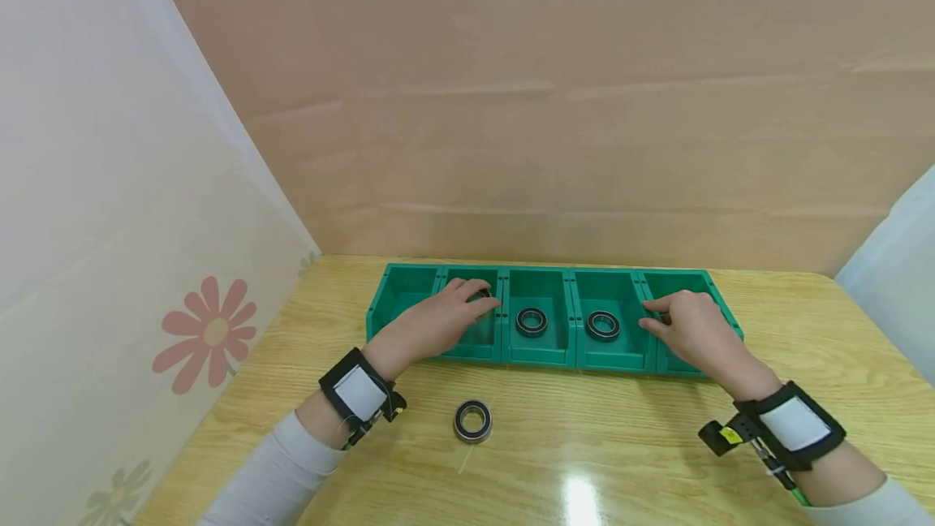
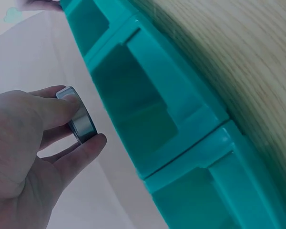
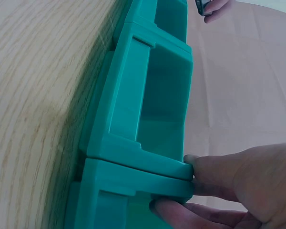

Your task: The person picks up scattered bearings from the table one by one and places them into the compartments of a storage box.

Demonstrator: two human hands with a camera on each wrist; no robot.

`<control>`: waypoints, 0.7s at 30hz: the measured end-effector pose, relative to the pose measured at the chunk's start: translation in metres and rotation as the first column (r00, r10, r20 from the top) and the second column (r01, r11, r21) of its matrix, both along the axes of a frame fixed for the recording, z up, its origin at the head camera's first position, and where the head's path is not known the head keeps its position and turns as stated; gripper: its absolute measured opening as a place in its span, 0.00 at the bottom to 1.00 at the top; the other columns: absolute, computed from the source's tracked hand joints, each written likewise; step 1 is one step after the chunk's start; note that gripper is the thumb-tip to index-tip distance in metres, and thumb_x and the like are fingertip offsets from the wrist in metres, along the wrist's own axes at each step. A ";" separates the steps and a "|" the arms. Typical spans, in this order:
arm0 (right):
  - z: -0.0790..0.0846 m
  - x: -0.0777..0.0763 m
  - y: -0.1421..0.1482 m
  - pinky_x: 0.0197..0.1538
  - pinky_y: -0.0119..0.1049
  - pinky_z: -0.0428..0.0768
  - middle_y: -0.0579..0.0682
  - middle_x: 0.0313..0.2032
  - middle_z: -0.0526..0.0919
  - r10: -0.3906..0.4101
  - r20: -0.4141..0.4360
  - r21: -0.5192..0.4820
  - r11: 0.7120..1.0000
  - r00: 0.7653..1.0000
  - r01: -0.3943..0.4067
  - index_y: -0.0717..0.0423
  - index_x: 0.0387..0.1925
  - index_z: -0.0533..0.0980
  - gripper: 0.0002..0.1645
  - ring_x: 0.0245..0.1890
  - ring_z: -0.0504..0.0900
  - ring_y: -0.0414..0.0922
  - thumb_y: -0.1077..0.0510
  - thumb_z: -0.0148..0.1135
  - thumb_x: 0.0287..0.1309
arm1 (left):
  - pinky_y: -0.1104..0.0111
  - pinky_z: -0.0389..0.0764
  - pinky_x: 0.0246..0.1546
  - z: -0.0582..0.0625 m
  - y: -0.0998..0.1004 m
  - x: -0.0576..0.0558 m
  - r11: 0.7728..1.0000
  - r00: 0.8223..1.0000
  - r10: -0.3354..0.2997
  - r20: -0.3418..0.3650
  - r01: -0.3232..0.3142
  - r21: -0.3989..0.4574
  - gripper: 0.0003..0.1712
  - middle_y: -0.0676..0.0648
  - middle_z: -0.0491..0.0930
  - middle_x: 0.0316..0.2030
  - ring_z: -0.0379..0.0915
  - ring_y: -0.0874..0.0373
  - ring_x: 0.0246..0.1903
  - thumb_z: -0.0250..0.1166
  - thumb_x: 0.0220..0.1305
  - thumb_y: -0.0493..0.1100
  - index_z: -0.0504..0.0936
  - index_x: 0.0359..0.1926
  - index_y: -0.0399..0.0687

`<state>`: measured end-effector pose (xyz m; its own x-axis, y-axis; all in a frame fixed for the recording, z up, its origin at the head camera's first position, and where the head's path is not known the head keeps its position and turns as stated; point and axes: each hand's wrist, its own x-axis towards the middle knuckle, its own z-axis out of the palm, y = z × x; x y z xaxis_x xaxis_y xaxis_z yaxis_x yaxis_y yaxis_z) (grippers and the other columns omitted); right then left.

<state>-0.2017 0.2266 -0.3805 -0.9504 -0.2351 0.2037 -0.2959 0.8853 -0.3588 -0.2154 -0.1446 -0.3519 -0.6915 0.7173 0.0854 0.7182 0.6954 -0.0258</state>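
My left hand (image 1: 438,323) is over the second bin from the left. Its thumb and fingers pinch a ball bearing (image 2: 81,117) by the rim, with the shiny outer band showing in the left wrist view. At the right-end bin (image 1: 682,278), my right hand (image 1: 690,327) has thumb and fingertips close to the dividing wall. A dark sliver of a bearing (image 1: 664,317) shows between them; the rest is hidden, and the bin wall covers it in the right wrist view. One bearing (image 1: 532,322) lies in the middle bin, another bearing (image 1: 603,325) in the bin right of it.
A row of green bins (image 1: 540,360) stands along the back of the wooden table (image 1: 555,437), close to the brown backdrop (image 1: 584,144). A loose bearing (image 1: 472,438) lies flat on the table in front of the row. The left-end bin (image 1: 409,276) is partly behind my left hand.
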 end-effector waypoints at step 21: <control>0.001 0.000 -0.002 0.17 0.30 0.55 0.46 0.08 0.66 0.006 0.006 0.004 1.000 1.000 -0.006 0.70 0.53 0.80 0.23 0.11 0.61 0.41 0.60 0.67 0.60 | 0.66 0.79 0.59 -0.026 0.000 -0.018 0.993 0.994 0.101 0.041 -0.099 -0.058 0.26 0.45 0.69 0.68 0.67 0.51 0.65 0.57 0.73 0.37 0.71 0.69 0.55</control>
<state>-0.2021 0.2248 -0.3796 -0.9501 -0.2416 0.1973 -0.2992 0.8848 -0.3573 -0.2335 -0.1447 -0.3780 -0.7622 0.6471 0.0155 0.6464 0.7622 -0.0363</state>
